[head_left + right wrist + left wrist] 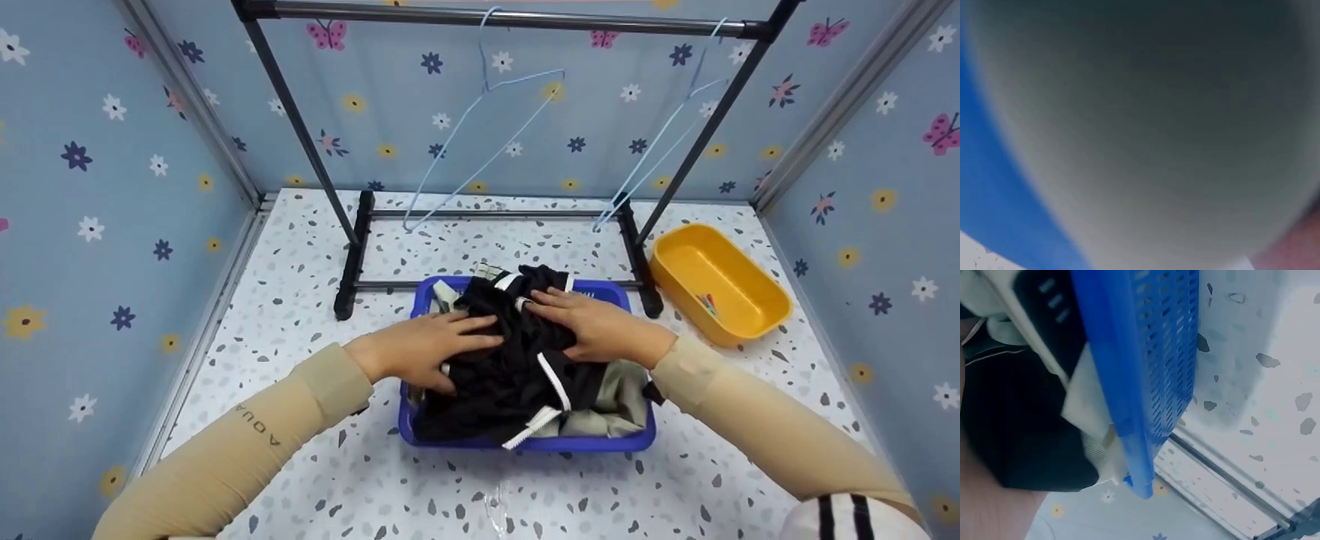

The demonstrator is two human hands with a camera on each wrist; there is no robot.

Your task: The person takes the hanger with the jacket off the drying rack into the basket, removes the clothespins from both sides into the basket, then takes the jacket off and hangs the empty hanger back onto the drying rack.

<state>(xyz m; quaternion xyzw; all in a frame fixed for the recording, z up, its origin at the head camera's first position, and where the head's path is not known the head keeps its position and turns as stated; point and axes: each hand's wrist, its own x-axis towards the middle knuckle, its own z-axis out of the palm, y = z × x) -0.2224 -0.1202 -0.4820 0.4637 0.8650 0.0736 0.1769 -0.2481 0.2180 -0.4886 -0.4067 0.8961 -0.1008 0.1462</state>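
Note:
A black garment (495, 390) with white trim lies bunched on top of a blue basket (525, 444). My left hand (424, 349) rests on its left side, with fingers spread and fairly straight. On the upper right of the same cloth, my right hand (600, 326) lies with extended fingers; part of it is hidden by the folds. Pale grey-green cloth (619, 405) shows under the black at the basket's right. The left wrist view shows the basket's slotted wall (1168, 354) beside dark cloth (1022, 416). Blurred grey-green cloth (1157, 169) fills most of the right wrist view.
Behind the basket stands a dark metal clothes rack (510, 16). From its bar hang two light blue hangers, one near the middle (484, 94) and one at the right (667, 124). A yellow tub (739, 281) with small coloured pegs (707, 303) sits at the right. Flowered walls surround the speckled surface.

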